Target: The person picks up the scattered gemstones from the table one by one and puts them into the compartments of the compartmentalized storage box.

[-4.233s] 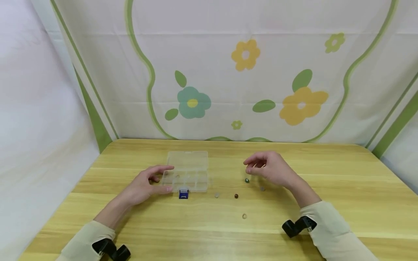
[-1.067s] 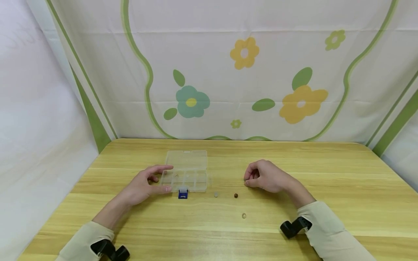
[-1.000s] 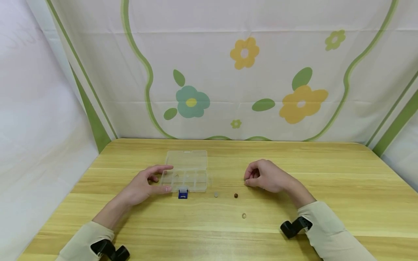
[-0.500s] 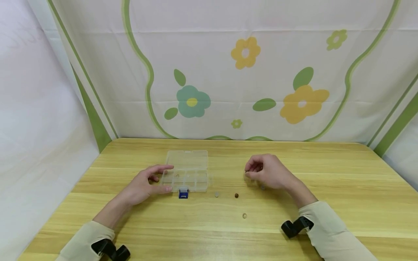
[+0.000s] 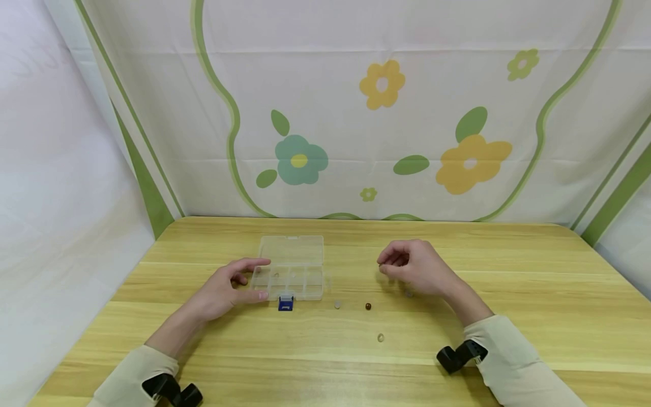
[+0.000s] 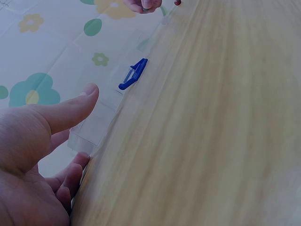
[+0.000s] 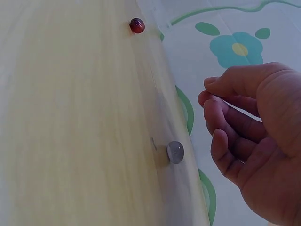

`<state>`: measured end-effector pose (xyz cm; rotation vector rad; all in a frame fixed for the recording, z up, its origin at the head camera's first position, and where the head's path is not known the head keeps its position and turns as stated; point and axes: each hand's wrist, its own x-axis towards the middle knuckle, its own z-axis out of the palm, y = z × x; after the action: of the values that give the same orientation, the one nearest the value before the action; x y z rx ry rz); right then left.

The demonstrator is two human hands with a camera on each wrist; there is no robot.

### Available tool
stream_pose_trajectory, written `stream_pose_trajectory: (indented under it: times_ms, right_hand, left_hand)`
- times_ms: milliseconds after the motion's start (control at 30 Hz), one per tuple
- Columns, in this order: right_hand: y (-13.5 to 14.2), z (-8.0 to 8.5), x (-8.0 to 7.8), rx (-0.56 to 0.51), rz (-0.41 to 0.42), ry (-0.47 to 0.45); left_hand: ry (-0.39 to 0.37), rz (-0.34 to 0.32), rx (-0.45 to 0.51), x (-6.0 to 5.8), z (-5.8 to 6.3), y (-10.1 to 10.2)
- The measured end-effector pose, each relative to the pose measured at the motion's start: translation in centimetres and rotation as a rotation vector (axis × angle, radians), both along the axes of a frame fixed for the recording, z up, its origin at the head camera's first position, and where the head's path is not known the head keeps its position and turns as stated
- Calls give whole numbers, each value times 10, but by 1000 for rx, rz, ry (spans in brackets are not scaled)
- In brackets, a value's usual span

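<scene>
My left hand (image 5: 224, 289) holds the left end of a clear plastic compartment box (image 5: 313, 291), thumb at the near corner and index finger by the hinge. The box's lid lies back, and its blue latch (image 5: 286, 303) points toward me. Over the table to the right, my right hand (image 5: 418, 268) pinches a small dark green bead (image 6: 146, 9) between thumb and fingertips. It is mostly hidden by the fingers. A clear bead (image 7: 175, 152) lies below that hand. A red-brown bead (image 5: 368, 306) rests nearer me.
A pale bead (image 5: 337, 304) lies right of the box, and a yellowish clear bead (image 5: 381, 337) lies closer to the front. Small pale items (image 5: 277, 275) sit inside the box. A flowered cloth (image 5: 346, 113) hangs behind the wooden table (image 5: 285, 362).
The right hand came down over the green bead, took it from the table and lifted it slightly, uncovering the clear bead. The left hand and box have stayed put.
</scene>
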<state>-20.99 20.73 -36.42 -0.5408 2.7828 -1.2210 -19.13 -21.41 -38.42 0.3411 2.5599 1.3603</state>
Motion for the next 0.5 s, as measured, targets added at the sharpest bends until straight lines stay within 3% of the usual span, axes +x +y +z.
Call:
stream_pose_trajectory:
  times_ms: [500]
  right_hand:
    - [0, 4, 2, 4, -22, -5]
  left_hand:
    - [-1, 0, 0, 0, -1, 0]
